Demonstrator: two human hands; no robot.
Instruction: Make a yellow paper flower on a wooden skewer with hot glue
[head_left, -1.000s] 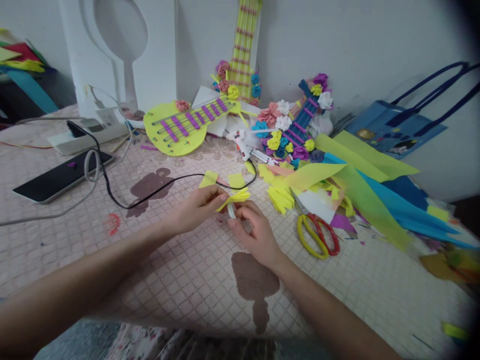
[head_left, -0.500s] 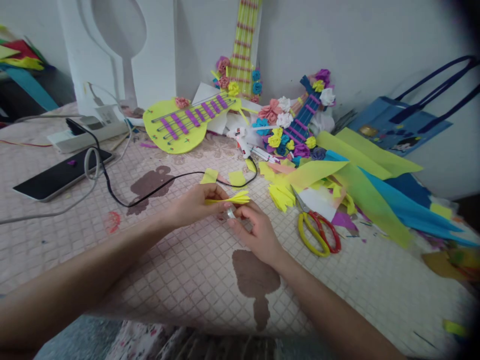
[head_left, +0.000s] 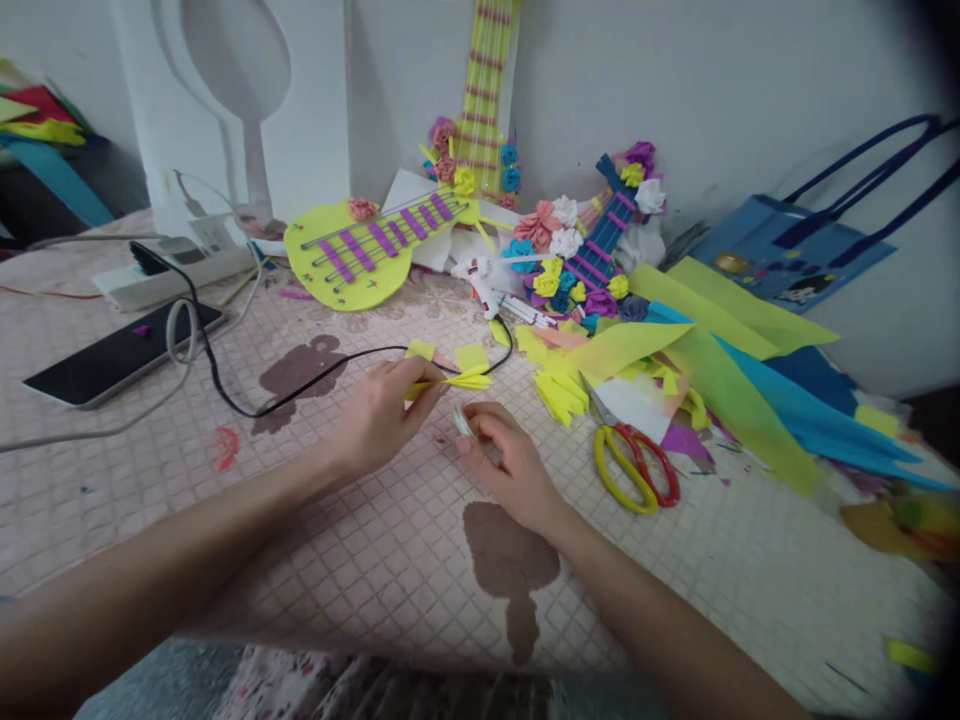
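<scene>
Near the middle of the table, my left hand (head_left: 386, 415) pinches a gathered yellow paper piece (head_left: 469, 381), whose fanned end points right. Just to the right and lower, my right hand (head_left: 514, 465) holds a small clear, shiny item (head_left: 460, 420) between thumb and fingers; it is too small to identify. The two hands are a little apart. Beyond them lie small yellow paper squares (head_left: 472, 358) and a white glue gun (head_left: 480, 280) with a black cable. To the right of my right hand are scissors (head_left: 636, 465) with yellow and red handles.
A yellow paper guitar (head_left: 352, 275) and a blue flowered one (head_left: 600, 245) lie at the back. Yellow and blue paper sheets (head_left: 795, 400) spread over the right. A black tablet-like slab (head_left: 112, 360) and a power strip (head_left: 142, 280) are at the left. A blue bag (head_left: 795, 250) stands back right.
My left hand has drawn away from my right hand, taking the yellow paper slightly up and left. My right hand stays nearly in place with the small clear item.
</scene>
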